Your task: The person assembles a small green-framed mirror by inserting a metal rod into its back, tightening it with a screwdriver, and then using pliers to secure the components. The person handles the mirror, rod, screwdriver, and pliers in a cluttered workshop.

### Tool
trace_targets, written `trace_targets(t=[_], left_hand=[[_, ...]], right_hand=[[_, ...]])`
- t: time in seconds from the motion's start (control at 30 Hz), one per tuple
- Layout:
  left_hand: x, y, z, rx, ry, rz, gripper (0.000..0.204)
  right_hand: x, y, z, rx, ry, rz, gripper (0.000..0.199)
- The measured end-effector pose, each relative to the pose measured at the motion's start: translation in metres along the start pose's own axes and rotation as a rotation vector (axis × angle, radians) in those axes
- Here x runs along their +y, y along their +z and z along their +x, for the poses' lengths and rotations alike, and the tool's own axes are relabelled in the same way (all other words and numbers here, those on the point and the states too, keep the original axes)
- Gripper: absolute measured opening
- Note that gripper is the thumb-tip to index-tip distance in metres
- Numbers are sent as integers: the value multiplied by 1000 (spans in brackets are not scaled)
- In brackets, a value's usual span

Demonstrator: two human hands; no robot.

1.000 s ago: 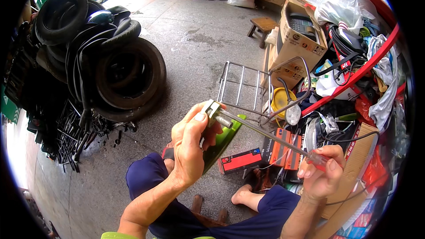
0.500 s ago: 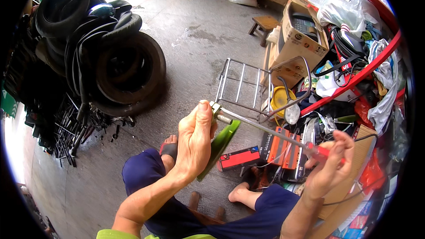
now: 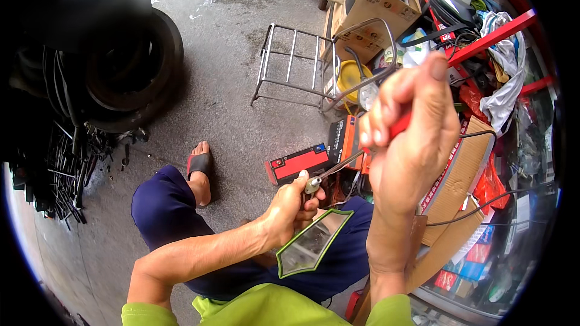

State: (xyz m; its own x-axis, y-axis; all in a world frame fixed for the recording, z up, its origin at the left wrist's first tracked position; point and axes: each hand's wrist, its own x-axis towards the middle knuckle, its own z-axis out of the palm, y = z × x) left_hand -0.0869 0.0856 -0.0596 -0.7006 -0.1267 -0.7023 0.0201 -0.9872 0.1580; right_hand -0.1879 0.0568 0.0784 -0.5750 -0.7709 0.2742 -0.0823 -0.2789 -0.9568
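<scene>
Mirror (image 3: 313,246): angular, green-rimmed, glass grey and reflective; located on the near side, just right of the left hand (image 3: 289,210). Its fingers grip a metal fitting (image 3: 312,185). The right hand (image 3: 417,127) is wrapped around a red-handled screwdriver (image 3: 399,125), shaft directed left toward the fitting.

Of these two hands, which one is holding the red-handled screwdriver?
The right hand holds the red-handled screwdriver, and it is higher in the picture; the left hand, lower, holds the green-framed mirror.
</scene>
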Motion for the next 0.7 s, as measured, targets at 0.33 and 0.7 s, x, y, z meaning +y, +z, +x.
trace_targets(t=[0.33,0.7], left_hand=[[19,14,-13,24,272,168,51],[54,27,-6,63,512,-29,60]], right_hand=[[-15,-43,8,-418,-201,539,43],[-71,-41,-29,125,-426,-866,23]])
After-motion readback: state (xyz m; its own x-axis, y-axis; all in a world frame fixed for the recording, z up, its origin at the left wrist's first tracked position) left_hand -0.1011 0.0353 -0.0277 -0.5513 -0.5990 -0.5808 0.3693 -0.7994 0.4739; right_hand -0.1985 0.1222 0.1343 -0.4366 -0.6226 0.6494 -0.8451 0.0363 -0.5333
